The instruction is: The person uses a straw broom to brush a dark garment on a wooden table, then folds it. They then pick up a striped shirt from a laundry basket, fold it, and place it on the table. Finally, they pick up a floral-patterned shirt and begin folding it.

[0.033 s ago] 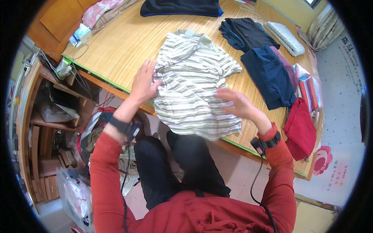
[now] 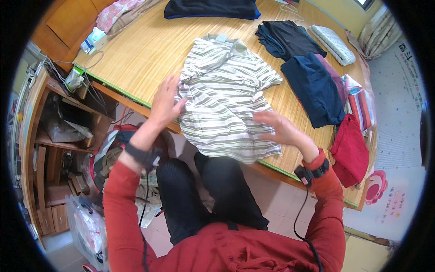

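A striped collared shirt (image 2: 226,99), white with green-grey stripes, lies spread and wrinkled on the bamboo mat (image 2: 140,54). Its collar points to the far side and its hem hangs a little past the near edge. At the shirt's left side is my left hand (image 2: 166,103), fingers extended and thumb apart, holding nothing. My right hand (image 2: 282,130) hovers by the lower right of the shirt with its fingers spread. Whether either hand touches the cloth I cannot tell.
Dark folded clothes (image 2: 290,40), a navy garment (image 2: 313,90) and a red one (image 2: 350,152) line the right side. A white knitted bundle (image 2: 332,44) lies beyond. A dark folded garment (image 2: 210,9) is at the far edge. An open wooden shelf (image 2: 59,140) stands left.
Both hands have shifted slightly toward me, the left hand a little left along the shirt's side. The shirt lies almost unchanged.
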`<state>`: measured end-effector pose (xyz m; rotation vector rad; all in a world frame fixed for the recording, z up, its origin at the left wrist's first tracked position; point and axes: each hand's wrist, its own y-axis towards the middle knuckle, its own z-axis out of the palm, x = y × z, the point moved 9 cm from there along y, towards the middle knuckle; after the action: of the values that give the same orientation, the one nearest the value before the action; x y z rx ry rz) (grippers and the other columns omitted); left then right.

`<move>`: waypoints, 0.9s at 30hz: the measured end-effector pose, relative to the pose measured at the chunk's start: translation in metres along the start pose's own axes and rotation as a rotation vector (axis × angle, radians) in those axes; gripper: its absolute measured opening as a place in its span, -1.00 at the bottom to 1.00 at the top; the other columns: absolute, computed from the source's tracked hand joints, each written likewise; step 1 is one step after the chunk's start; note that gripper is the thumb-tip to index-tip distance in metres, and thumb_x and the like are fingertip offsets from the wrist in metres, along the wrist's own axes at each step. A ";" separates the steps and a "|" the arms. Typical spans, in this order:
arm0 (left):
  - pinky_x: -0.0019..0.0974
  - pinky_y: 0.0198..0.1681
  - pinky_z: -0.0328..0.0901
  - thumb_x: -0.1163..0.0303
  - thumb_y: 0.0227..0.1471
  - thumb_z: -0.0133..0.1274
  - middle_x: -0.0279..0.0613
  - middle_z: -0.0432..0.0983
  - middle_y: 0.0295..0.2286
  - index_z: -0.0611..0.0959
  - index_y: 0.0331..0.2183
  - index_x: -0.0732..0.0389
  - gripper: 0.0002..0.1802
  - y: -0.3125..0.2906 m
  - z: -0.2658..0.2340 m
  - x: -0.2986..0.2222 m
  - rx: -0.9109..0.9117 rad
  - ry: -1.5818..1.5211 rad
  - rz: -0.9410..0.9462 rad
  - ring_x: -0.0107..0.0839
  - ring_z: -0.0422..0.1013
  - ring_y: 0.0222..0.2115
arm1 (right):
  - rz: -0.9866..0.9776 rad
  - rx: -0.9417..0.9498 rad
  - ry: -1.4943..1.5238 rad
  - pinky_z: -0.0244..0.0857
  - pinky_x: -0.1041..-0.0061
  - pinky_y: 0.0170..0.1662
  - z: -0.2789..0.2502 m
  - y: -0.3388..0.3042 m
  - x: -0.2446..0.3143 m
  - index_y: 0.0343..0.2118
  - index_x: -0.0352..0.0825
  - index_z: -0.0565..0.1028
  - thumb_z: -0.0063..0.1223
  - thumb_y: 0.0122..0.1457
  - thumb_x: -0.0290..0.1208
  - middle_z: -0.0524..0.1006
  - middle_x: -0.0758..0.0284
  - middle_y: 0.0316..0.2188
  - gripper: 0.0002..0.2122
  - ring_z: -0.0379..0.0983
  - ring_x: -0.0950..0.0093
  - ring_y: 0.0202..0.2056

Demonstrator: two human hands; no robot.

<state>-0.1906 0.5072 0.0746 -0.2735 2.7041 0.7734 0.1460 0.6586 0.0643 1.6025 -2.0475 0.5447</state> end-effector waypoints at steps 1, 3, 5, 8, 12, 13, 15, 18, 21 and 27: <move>0.04 0.34 0.25 0.31 0.16 0.34 0.22 0.34 0.25 0.44 0.31 0.28 -0.24 -0.024 -0.008 -0.003 -0.009 -0.078 -0.034 0.18 0.32 0.27 | -0.028 -0.019 -0.012 0.27 0.12 0.43 0.003 -0.018 0.011 0.26 -0.24 0.59 0.49 0.10 -0.44 0.47 0.11 0.37 -0.40 0.39 0.04 0.37; -0.05 0.22 0.34 0.32 0.16 0.37 0.11 0.42 0.11 0.49 0.20 0.32 -0.33 -0.065 -0.013 0.005 0.022 -0.219 -0.212 0.02 0.41 0.14 | -0.047 -0.001 -0.017 0.28 0.10 0.43 0.014 -0.046 0.028 0.22 -0.26 0.62 0.50 0.08 -0.39 0.41 0.08 0.40 -0.42 0.36 0.01 0.38; -0.13 0.13 0.41 0.29 0.17 0.39 0.02 0.49 0.04 0.52 0.14 0.35 -0.38 -0.109 -0.001 0.024 0.121 -0.402 -0.560 -0.13 0.48 0.06 | -0.044 -0.024 -0.159 0.28 0.08 0.42 0.024 -0.061 0.036 0.22 -0.22 0.62 0.49 0.08 -0.39 0.37 0.10 0.43 -0.42 0.34 0.00 0.39; -0.18 0.17 0.39 0.20 0.20 0.40 0.02 0.55 0.06 0.53 0.17 0.40 -0.32 -0.154 0.028 0.019 0.270 -0.686 -0.825 -0.21 0.51 0.07 | -0.041 -0.087 -0.237 0.26 0.08 0.43 0.041 -0.067 0.043 0.25 -0.18 0.60 0.47 0.10 -0.44 0.36 0.12 0.44 -0.41 0.31 0.02 0.42; -0.21 0.24 0.33 0.19 0.22 0.37 0.02 0.63 0.09 0.55 0.20 0.43 -0.31 -0.151 0.051 -0.021 0.331 -0.861 -0.761 -0.24 0.52 0.08 | -0.026 -0.290 -0.137 0.38 0.12 0.33 0.041 -0.063 0.044 0.09 -0.24 0.69 0.32 0.15 -0.57 0.56 0.12 0.24 -0.60 0.48 0.04 0.28; -0.22 0.23 0.34 0.23 0.22 0.36 0.00 0.65 0.07 0.58 0.19 0.42 -0.35 -0.146 0.051 -0.033 0.308 -0.944 -0.700 -0.27 0.53 0.07 | 0.055 -0.290 -0.114 0.41 0.13 0.30 0.042 -0.060 0.038 0.05 -0.27 0.70 0.29 0.16 -0.60 0.60 0.12 0.20 -0.64 0.51 0.04 0.24; -0.25 0.20 0.35 0.30 0.23 0.33 -0.06 0.69 0.04 0.64 0.17 0.41 -0.43 -0.149 0.061 -0.040 0.311 -1.015 -0.820 -0.33 0.54 0.05 | -0.018 -0.423 -0.032 0.50 0.24 0.10 0.033 -0.059 0.050 0.00 -0.33 0.68 0.18 0.21 -0.62 0.68 0.09 -0.01 -0.71 0.64 0.10 0.03; -0.29 0.09 0.41 0.33 0.25 0.30 -0.16 0.74 -0.09 0.71 0.06 0.36 -0.58 -0.157 0.067 -0.040 0.349 -0.947 -0.947 -0.39 0.59 -0.07 | 0.154 -0.441 0.122 0.51 0.27 -0.01 0.030 -0.059 0.049 0.00 -0.37 0.66 0.12 0.26 -0.60 0.67 0.03 -0.18 -0.73 0.67 0.07 -0.09; -0.30 -0.06 0.49 0.31 0.26 0.27 -0.23 0.75 -0.19 0.75 -0.05 0.30 -0.69 -0.163 0.063 -0.042 0.244 -1.279 -1.015 -0.44 0.62 -0.20 | 0.038 -0.522 0.197 0.50 0.29 -0.02 0.020 -0.067 0.076 0.00 -0.40 0.65 0.13 0.27 -0.61 0.67 0.05 -0.20 -0.74 0.66 0.10 -0.12; -0.25 -0.05 0.52 0.39 0.24 0.22 -0.20 0.72 -0.21 0.71 -0.06 0.32 -0.72 -0.182 -0.019 0.001 -0.085 -1.320 -0.878 -0.39 0.63 -0.21 | -0.067 -0.211 0.152 0.50 0.31 -0.03 0.046 -0.086 0.097 0.00 -0.45 0.65 0.18 0.32 -0.55 0.68 0.05 -0.18 -0.77 0.66 0.19 -0.13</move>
<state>-0.1478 0.3444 0.0017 -0.6183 1.1291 0.4771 0.2043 0.5360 0.0864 1.4542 -1.8653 0.3995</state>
